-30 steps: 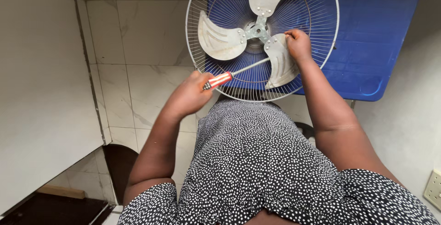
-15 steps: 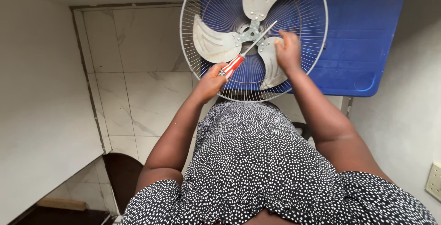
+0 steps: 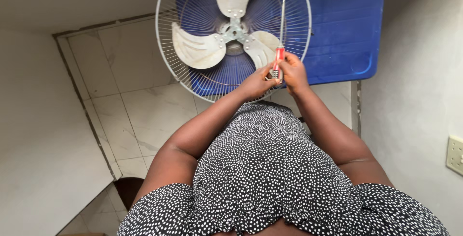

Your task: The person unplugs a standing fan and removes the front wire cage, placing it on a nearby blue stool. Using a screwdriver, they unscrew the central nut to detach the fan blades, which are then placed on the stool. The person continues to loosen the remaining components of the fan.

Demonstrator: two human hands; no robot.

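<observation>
Both hands, left hand (image 3: 258, 82) and right hand (image 3: 292, 72), meet clamped on a red-handled screwdriver (image 3: 279, 48) above a wire fan guard (image 3: 169, 67) with 3 metal blades (image 3: 195, 53), over a blue tub (image 3: 347, 28), white marble floor tiles (image 3: 140, 115) and pale walls (image 3: 419, 72).

One head-worn view — looking steeply down, close over the hands.

Your left hand (image 3: 258, 82) and right hand (image 3: 293, 72) meet side by side at the near edge of the fan guard (image 3: 166, 67), both on the screwdriver (image 3: 279, 48) between them. Its shaft points to the far side, across the guard, right of the blades (image 3: 195, 50). The guard lies on a tub (image 3: 347, 24) that reaches further right. The tiled floor (image 3: 135, 106) lies to the left.
</observation>
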